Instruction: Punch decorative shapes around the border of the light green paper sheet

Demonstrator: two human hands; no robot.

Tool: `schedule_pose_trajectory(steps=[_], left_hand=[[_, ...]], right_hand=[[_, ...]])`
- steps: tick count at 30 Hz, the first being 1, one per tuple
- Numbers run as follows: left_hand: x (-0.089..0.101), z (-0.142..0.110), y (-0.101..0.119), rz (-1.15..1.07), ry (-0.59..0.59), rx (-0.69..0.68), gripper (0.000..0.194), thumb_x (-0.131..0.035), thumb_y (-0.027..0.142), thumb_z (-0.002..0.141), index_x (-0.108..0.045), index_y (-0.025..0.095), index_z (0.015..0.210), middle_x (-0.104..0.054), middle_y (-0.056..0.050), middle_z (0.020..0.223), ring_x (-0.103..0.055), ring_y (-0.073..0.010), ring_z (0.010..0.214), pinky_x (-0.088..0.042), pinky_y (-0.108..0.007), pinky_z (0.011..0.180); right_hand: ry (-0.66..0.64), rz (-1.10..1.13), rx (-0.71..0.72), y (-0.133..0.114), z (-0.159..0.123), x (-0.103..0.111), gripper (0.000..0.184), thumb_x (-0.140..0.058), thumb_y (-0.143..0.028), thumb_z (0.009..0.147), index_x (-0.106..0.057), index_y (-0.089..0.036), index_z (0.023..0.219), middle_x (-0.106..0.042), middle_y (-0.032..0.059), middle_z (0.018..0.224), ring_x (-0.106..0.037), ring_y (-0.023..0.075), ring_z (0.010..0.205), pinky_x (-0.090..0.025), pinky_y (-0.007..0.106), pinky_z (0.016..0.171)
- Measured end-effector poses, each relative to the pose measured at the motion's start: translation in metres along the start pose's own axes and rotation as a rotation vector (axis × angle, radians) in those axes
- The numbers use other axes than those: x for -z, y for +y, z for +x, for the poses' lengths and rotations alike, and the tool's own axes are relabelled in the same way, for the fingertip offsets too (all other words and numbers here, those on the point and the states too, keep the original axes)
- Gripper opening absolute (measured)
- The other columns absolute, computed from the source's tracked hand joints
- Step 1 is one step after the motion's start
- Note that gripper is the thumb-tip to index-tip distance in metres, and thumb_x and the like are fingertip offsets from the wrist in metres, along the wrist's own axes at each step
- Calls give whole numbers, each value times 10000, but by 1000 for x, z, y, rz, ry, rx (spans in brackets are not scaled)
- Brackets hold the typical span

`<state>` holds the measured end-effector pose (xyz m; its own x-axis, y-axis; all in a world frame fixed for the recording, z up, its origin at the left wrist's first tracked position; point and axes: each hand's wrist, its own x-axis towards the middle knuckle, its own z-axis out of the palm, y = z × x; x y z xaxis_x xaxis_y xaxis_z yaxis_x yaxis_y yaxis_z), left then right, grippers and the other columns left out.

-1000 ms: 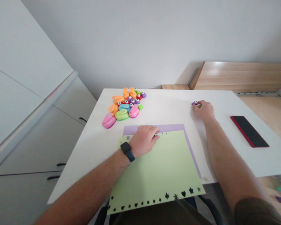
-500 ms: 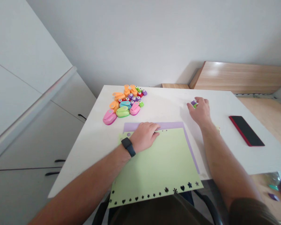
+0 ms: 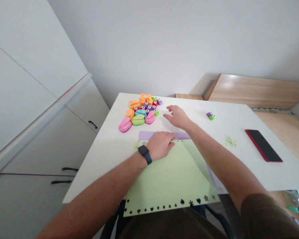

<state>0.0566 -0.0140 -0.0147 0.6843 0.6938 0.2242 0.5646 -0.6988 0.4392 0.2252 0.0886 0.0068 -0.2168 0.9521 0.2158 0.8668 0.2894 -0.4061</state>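
Observation:
My left hand, with a dark watch on the wrist, lies palm down on the far part of a light green sheet of paper. Its fingers stretch toward the right. Along the sheet's near edge runs a row of punched shapes, among them stars, hearts and a leaf; a few small holes show at the far edge. A purple sheet sticks out from beneath. Over the table, my right hand is open and holds nothing, fingers pointing left at a group of paper punches in orange, pink, green, blue, red and purple.
Two small punches, purple and green, stand apart on the right of the white table. Nearer lies a little heap of paper bits. A black phone-like slab with a red edge is at far right. The green sheet overhangs the table's front edge.
My right hand has left the small purple and green punches and moved left toward the punch group. Those two punches stay on the table. My left hand remains on the sheet; the view has shifted slightly.

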Motion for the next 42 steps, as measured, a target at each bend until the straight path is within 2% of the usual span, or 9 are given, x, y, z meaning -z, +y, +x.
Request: schedule_pose_trajectory(steps=[6,10,13,20,23,26,30,35,42], left_hand=[[2,0,1,34,-26,4,198,-563,249,965,-645,177,1130,-724,-104,1097,-666,-271,1025,-500,-419,909],[3,0,1,57,-30,6,188,-573,267,960,-651,177,1106,-719,-107,1079,-664,-279,996,-506,-422,878],[3,0,1,60,-27,6,189,-571,268,962,-649,177,1108,-717,-105,1072,-662,-281,987,-502,-420,872],[3,0,1,28,-22,11,204,-578,278,968,-645,186,1138,-721,-92,1075,-661,-270,1010,-493,-416,909],[3,0,0,24,-15,1,195,-580,277,969,-645,186,1129,-725,-87,1063,-664,-265,1002,-499,-413,897],[1,0,-1,23,-4,-8,204,-583,278,970,-643,180,1139,-724,-91,1073,-665,-263,1006,-506,-412,895],[-1,0,-2,19,-3,-11,196,-589,271,970,-643,174,1131,-727,-94,1086,-668,-255,1025,-505,-400,915],[-1,2,-2,17,-10,-6,189,-586,265,971,-639,181,1132,-727,-89,1066,-671,-254,1017,-502,-396,903],[-2,2,-3,5,9,-15,197,-586,268,975,-629,171,1141,-718,-88,1057,-662,-255,998,-498,-410,893]], right_hand=[[-116,-24,-68,-24,37,-25,470,-618,-513,942,-679,-159,1246,-727,147,1165,-663,302,1097,-486,403,956],[-128,-38,-66,-31,42,-31,331,-643,-446,929,-731,-205,1141,-741,122,1145,-675,294,1066,-489,389,927],[-110,-41,-59,-30,37,-28,281,-634,-393,926,-736,-199,1102,-743,124,1143,-678,292,1043,-493,383,904],[-57,53,-88,-6,6,-1,225,-617,-343,911,-693,-198,1065,-757,67,1029,-677,222,886,-506,343,799],[-35,321,-140,5,-16,17,213,-625,-372,910,-664,-200,1029,-745,47,975,-673,190,837,-507,306,711],[-93,679,-168,15,-42,37,271,-667,-409,891,-625,-198,1057,-718,55,987,-688,183,834,-484,265,610],[-174,995,-178,29,-77,60,375,-793,-387,812,-650,-202,1105,-697,39,961,-656,159,824,-476,265,646],[-255,1111,-198,45,-105,66,408,-829,-298,799,-679,-197,1165,-686,32,935,-588,131,754,-456,286,681],[-284,1215,-172,50,-120,69,379,-750,-284,878,-635,-219,1233,-693,58,998,-609,158,795,-429,294,651]])
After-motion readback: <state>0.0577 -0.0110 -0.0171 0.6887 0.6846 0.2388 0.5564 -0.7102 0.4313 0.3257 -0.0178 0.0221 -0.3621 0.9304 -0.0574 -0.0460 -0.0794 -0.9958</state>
